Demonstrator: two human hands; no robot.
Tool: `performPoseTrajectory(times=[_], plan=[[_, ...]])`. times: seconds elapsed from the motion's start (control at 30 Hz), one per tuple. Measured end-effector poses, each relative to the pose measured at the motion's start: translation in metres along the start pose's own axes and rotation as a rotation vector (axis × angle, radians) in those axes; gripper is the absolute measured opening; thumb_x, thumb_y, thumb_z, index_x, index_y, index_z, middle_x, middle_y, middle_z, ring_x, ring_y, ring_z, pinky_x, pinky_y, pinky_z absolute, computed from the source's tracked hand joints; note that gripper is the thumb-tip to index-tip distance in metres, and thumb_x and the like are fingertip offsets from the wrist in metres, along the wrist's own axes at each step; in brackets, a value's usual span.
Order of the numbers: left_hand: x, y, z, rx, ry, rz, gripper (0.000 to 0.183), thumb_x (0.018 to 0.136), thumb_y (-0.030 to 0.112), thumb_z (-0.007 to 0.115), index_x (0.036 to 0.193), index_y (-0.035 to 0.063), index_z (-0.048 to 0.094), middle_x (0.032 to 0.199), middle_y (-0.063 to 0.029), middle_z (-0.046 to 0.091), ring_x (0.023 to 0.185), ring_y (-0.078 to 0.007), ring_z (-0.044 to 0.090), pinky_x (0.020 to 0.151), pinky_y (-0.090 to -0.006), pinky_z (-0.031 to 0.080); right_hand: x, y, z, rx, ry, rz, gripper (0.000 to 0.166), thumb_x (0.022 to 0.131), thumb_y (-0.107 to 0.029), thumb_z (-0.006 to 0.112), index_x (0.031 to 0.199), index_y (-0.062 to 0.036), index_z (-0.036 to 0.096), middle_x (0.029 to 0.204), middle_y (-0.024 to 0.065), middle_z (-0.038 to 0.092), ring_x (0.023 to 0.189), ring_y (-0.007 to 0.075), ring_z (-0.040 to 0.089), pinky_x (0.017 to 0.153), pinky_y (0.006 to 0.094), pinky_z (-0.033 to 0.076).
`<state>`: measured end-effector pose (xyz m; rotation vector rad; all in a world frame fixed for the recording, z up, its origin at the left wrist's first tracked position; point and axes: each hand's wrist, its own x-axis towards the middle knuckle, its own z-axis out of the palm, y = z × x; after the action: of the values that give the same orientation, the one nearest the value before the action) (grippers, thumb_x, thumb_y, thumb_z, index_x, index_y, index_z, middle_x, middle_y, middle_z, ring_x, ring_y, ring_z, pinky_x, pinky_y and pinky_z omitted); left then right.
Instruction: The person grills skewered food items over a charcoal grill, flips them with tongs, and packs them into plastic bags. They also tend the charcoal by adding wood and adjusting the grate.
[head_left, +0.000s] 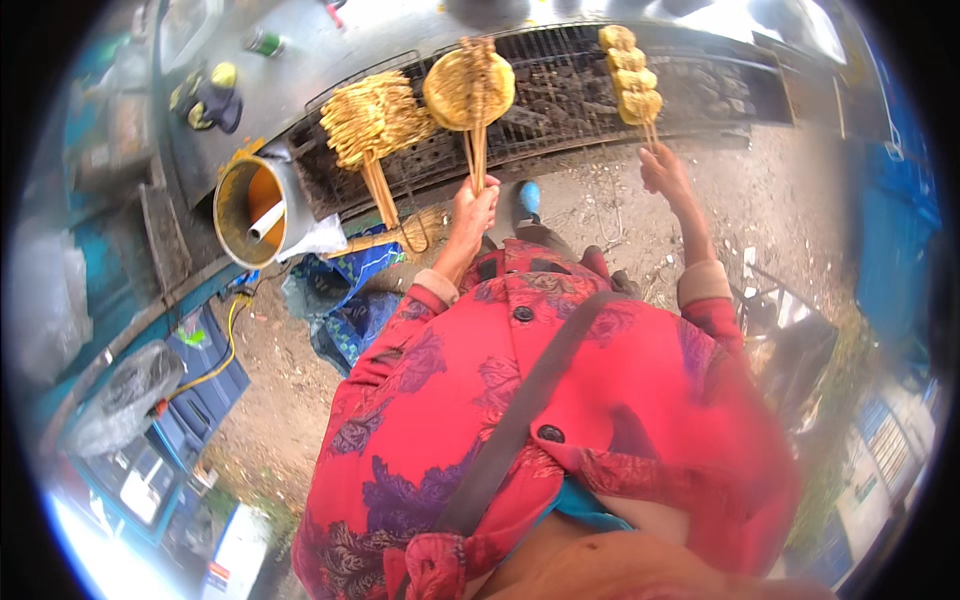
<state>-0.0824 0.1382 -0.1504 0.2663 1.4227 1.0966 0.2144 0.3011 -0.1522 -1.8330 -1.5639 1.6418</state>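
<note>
My left hand (472, 214) grips a bundle of wooden sticks (480, 161). Thin browned skewered food (477, 64), probably meat, lies along their upper part, over a round golden flatbread (442, 90). To the right, my right hand (667, 176) holds the lower ends of a few sticks threaded through several round golden bread-like pieces (630, 79). Both loads are above a long charcoal grill (555, 142) with a wire rack (555, 60); contact with the rack is unclear. Left of my left hand, a thick stack of yellow-brown skewers (375, 116) rests on the grill, sticks towards me.
A metal pot (300, 199) with orange residue and a white handle (267, 221) stands at the grill's left end. Dark gloves (217, 105) and a green can (264, 43) lie on the metal counter (300, 75). A straw broom (420, 229) and blue bags (352, 300) are below.
</note>
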Motion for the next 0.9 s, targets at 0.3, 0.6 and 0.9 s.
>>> performPoseTrajectory(times=[0.3, 0.6, 0.9], plan=[[-0.034, 0.022, -0.006, -0.166, -0.003, 0.109, 0.008, 0.09, 0.019, 0.049, 0.089, 0.0132, 0.044, 0.058, 0.0083, 0.034, 0.041, -0.0009, 0.029, 0.035, -0.0176, 0.022, -0.059, -0.066, 0.054, 0.424, -0.128, -0.152, 0.018, 0.096, -0.024, 0.042, 0.085, -0.0094, 0.045, 0.06, -0.0062, 0.038, 0.046, 0.0027, 0.034, 0.039, 0.0183, 0.026], [-0.04, 0.031, -0.045, -0.137, 0.127, 0.243, 0.008, 0.09, 0.018, 0.05, 0.089, 0.0125, 0.044, 0.058, 0.0085, 0.036, 0.042, -0.0014, 0.03, 0.036, -0.0173, 0.024, -0.084, -0.089, 0.184, 0.597, -0.451, -0.166, 0.024, 0.096, -0.029, 0.041, 0.084, -0.0076, 0.042, 0.059, -0.0031, 0.038, 0.047, 0.0054, 0.034, 0.04, 0.0205, 0.028], [-0.04, 0.022, -0.059, -0.16, 0.109, 0.316, 0.009, 0.091, 0.021, 0.05, 0.091, 0.0135, 0.044, 0.059, 0.0078, 0.036, 0.041, -0.0004, 0.028, 0.034, -0.0172, 0.021, -0.079, -0.081, 0.222, 0.609, -0.339, -0.189, 0.024, 0.096, -0.029, 0.042, 0.086, -0.0076, 0.042, 0.059, -0.0031, 0.038, 0.045, 0.0053, 0.035, 0.039, 0.0205, 0.029]])
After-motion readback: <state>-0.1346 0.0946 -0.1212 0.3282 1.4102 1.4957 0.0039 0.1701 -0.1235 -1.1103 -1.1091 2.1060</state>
